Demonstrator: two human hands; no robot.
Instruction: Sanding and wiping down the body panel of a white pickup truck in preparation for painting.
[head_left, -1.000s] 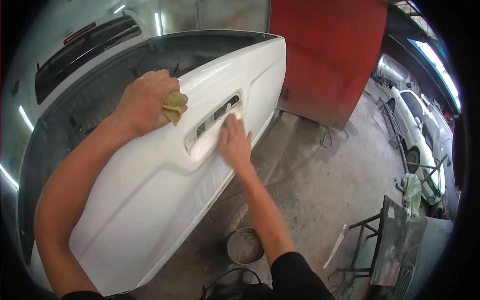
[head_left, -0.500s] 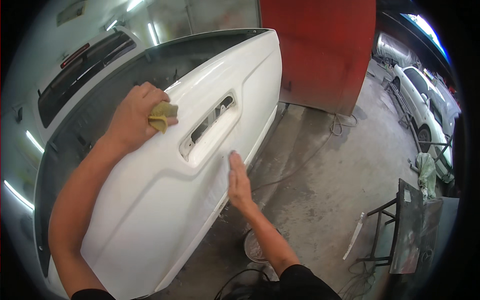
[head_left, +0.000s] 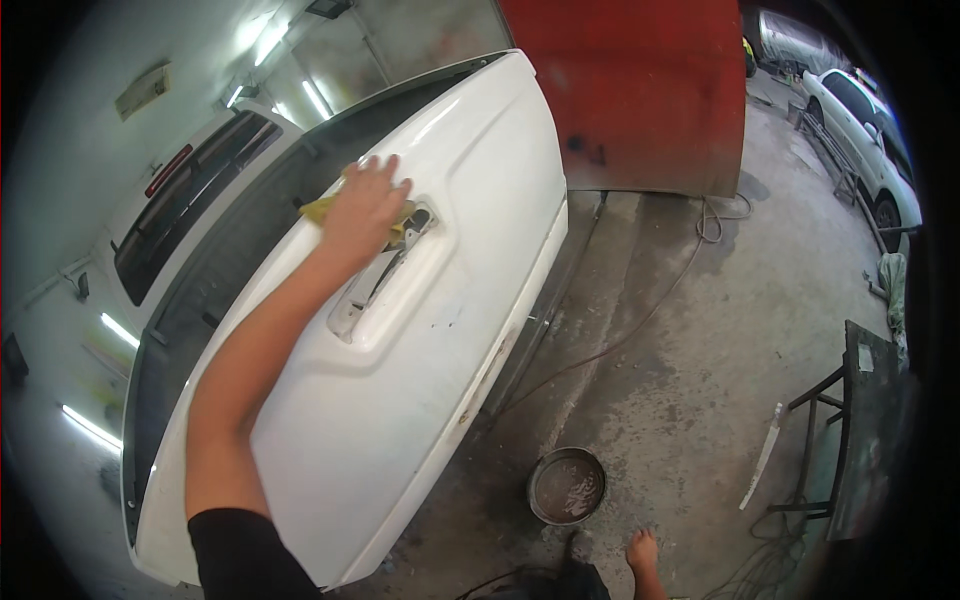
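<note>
Spreading over yellow cloth [head_left: 319,209], left hand [head_left: 365,205] on white tailgate [head_left: 410,400], right hand [head_left: 642,550] apart.

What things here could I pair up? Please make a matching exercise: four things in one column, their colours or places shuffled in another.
Things
1. Cloth
2. Tailgate
3. Basin
4. Large panel

Colours or places
A. Red
B. Round and on the floor
C. White, with a long opening
D. Under the left hand

Pairs: 1-D, 2-C, 3-B, 4-A
</note>
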